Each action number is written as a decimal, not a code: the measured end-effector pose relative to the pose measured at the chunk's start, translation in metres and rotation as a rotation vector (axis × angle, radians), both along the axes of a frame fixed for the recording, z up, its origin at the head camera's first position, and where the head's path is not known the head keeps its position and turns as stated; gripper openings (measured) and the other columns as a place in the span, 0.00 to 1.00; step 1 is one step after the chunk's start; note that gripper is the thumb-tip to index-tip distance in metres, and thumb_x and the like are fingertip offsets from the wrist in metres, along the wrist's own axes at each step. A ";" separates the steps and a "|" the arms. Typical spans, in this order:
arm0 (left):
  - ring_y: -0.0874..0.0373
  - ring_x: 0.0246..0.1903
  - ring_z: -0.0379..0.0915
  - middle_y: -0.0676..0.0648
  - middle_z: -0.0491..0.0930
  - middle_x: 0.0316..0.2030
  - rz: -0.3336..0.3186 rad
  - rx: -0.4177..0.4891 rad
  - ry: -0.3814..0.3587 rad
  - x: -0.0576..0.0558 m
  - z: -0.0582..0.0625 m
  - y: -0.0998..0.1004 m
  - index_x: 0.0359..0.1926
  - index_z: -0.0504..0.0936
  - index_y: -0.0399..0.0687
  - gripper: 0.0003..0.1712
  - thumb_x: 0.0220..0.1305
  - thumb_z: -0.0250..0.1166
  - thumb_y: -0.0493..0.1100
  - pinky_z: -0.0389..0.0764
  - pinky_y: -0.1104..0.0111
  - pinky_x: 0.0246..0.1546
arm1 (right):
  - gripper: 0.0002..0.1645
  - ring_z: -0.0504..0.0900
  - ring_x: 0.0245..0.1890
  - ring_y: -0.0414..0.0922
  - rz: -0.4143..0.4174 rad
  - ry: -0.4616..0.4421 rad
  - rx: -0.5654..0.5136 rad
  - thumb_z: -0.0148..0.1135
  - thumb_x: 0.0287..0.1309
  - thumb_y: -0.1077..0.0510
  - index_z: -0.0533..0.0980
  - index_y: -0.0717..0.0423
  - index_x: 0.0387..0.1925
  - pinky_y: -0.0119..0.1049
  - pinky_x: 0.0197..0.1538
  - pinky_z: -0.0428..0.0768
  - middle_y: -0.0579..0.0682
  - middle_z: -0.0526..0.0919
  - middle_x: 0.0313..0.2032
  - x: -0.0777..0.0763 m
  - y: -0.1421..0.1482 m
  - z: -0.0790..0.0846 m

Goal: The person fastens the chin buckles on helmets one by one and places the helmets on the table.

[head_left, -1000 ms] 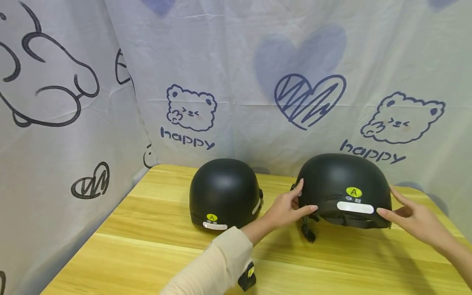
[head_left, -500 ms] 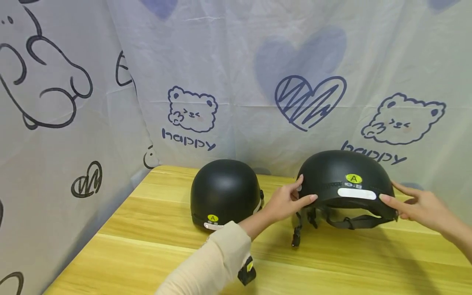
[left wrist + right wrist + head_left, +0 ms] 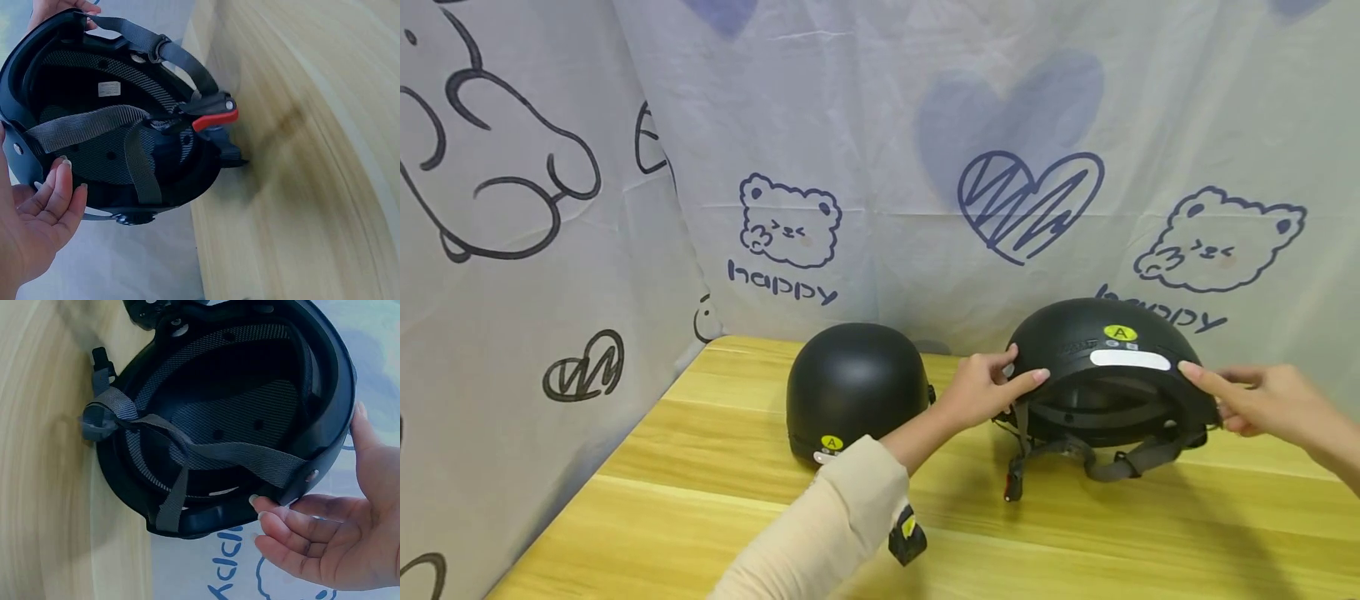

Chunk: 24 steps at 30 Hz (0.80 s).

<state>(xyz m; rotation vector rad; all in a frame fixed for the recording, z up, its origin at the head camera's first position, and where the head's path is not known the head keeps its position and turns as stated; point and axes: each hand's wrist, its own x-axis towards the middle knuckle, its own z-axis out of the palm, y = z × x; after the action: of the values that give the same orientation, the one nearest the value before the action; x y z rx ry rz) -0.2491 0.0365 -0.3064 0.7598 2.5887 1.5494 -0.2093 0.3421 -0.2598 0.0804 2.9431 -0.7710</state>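
Note:
Both of my hands hold a matte black helmet (image 3: 1060, 329) at the right of the table, its front rim tipped up so the dark inside shows. My left hand (image 3: 973, 392) grips its left side, thumb on the outer shell and fingers under the rim. On the opposite side, my right hand (image 3: 1262, 402) pinches the rim between thumb and fingers. Grey chin straps (image 3: 244, 457) hang from the padded inside. A black buckle with a red tab (image 3: 215, 120) dangles among them. A white reflective strip and yellow "A" sticker mark the shell.
A second black helmet (image 3: 857, 387) stands dome-up on the wooden table (image 3: 700, 508), left of my left forearm. Below my left cuff is a small black item (image 3: 907, 537) with a yellow mark. A printed white cloth (image 3: 880, 125) hangs behind the table.
The helmet in my hands has tilted back, its front rim rising, so the inside and straps have come into view. My right hand has moved slightly up and right with it.

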 end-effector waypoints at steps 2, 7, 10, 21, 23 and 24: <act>0.51 0.16 0.73 0.38 0.77 0.16 0.007 0.008 0.002 -0.001 0.000 0.000 0.64 0.65 0.43 0.36 0.62 0.59 0.57 0.62 0.74 0.11 | 0.48 0.76 0.24 0.41 -0.008 0.017 -0.008 0.39 0.63 0.32 0.69 0.79 0.46 0.39 0.33 0.81 0.47 0.76 0.20 0.000 0.000 0.001; 0.61 0.08 0.53 0.49 0.65 0.09 0.057 -0.002 0.065 -0.005 -0.004 -0.001 0.64 0.67 0.45 0.33 0.64 0.57 0.58 0.55 0.74 0.11 | 0.41 0.75 0.23 0.37 0.008 0.110 -0.088 0.38 0.67 0.38 0.71 0.77 0.41 0.30 0.28 0.79 0.48 0.76 0.23 0.001 -0.001 -0.004; 0.62 0.13 0.50 0.52 0.62 0.14 0.124 -0.067 0.155 -0.007 -0.008 -0.001 0.63 0.67 0.50 0.31 0.64 0.55 0.60 0.53 0.75 0.15 | 0.36 0.73 0.24 0.34 0.028 0.204 -0.118 0.38 0.68 0.42 0.71 0.76 0.41 0.28 0.27 0.78 0.58 0.77 0.28 0.001 0.000 -0.014; 0.48 0.65 0.57 0.42 0.54 0.68 0.029 0.056 0.181 -0.018 -0.043 -0.003 0.71 0.49 0.65 0.40 0.63 0.38 0.73 0.65 0.53 0.60 | 0.27 0.70 0.53 0.29 0.208 0.392 -0.283 0.34 0.72 0.52 0.53 0.49 0.70 0.20 0.45 0.72 0.33 0.60 0.63 -0.009 0.026 -0.068; 0.47 0.70 0.48 0.43 0.47 0.72 -0.016 0.069 0.165 -0.019 -0.049 -0.002 0.72 0.43 0.68 0.45 0.57 0.33 0.79 0.60 0.48 0.64 | 0.29 0.66 0.52 0.21 0.258 0.414 -0.363 0.34 0.73 0.55 0.47 0.44 0.72 0.17 0.48 0.71 0.29 0.59 0.62 -0.010 0.027 -0.078; 0.48 0.71 0.46 0.45 0.46 0.72 -0.031 0.075 0.160 -0.020 -0.052 -0.001 0.72 0.41 0.69 0.47 0.55 0.32 0.80 0.59 0.47 0.65 | 0.30 0.63 0.54 0.19 0.272 0.414 -0.394 0.34 0.73 0.55 0.44 0.41 0.72 0.16 0.52 0.69 0.27 0.56 0.63 -0.010 0.027 -0.082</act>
<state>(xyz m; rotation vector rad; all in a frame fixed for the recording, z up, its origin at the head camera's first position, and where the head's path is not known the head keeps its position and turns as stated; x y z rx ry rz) -0.2687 0.0359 -0.3584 0.9633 2.6254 1.6496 -0.2193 0.3689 -0.3418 -0.5590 2.9870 -1.4440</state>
